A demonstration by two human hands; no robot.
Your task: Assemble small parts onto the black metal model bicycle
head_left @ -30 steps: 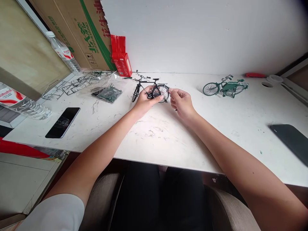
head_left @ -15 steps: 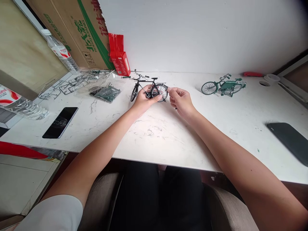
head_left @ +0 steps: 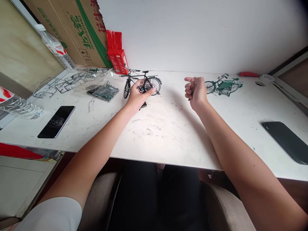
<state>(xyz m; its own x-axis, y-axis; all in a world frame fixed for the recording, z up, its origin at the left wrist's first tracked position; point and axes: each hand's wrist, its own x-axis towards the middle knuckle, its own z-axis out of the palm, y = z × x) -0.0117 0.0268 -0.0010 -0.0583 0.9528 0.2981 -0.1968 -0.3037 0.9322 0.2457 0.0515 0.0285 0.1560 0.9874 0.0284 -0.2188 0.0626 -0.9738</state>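
Note:
My left hand (head_left: 139, 94) is closed round the lower frame of a black model bicycle (head_left: 144, 75), its thumb against the rear wheel. The bicycle is upright, with its handlebar to the left. Apart from it, my right hand (head_left: 197, 93) is raised over the table with its fingers curled and the index finger partly stretched to the left. A small dark tip pokes out below those fingers; the rest of that item is hidden. Just right of this hand stands a green model bicycle (head_left: 227, 86), its front wheel partly near the knuckles.
On the white table (head_left: 154, 138) lie a bag of green parts (head_left: 103, 91), thin dark part frames (head_left: 69, 84), a phone (head_left: 56, 122) and a black case (head_left: 286, 139). Water bottles (head_left: 57, 48), a carton (head_left: 72, 32) and a red packet (head_left: 117, 57) stand at the left back.
My right hand has left the black bicycle's rear wheel and moved right, towards the green one. My left hand still holds the black bicycle, slightly further left in view.

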